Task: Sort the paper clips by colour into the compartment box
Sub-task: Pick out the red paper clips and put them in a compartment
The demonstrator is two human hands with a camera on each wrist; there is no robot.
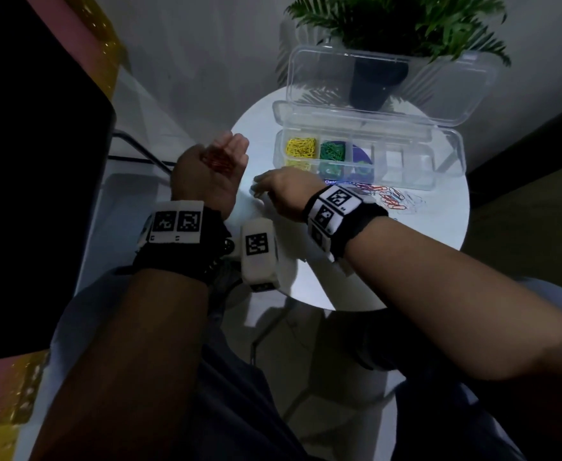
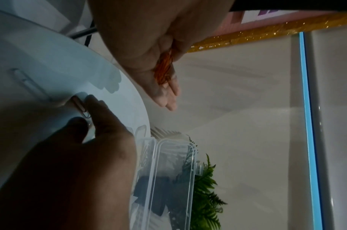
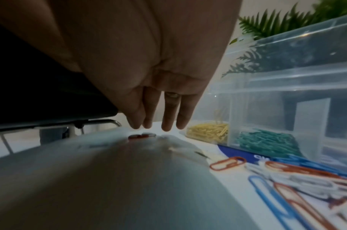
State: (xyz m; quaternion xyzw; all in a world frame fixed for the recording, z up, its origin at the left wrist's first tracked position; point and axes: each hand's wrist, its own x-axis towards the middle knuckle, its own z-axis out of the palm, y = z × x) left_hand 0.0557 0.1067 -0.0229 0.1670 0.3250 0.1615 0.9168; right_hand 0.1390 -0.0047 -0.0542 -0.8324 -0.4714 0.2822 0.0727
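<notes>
Near the bench's left edge, the right hand's thumb and forefinger flanked a flat red paper clip, grip unclear. The left hand, loosely cupped, carried collected red clips. Next, likely: pinch and lift.

Blue card: white letters "Cle" legible, rest hidden.
</notes>
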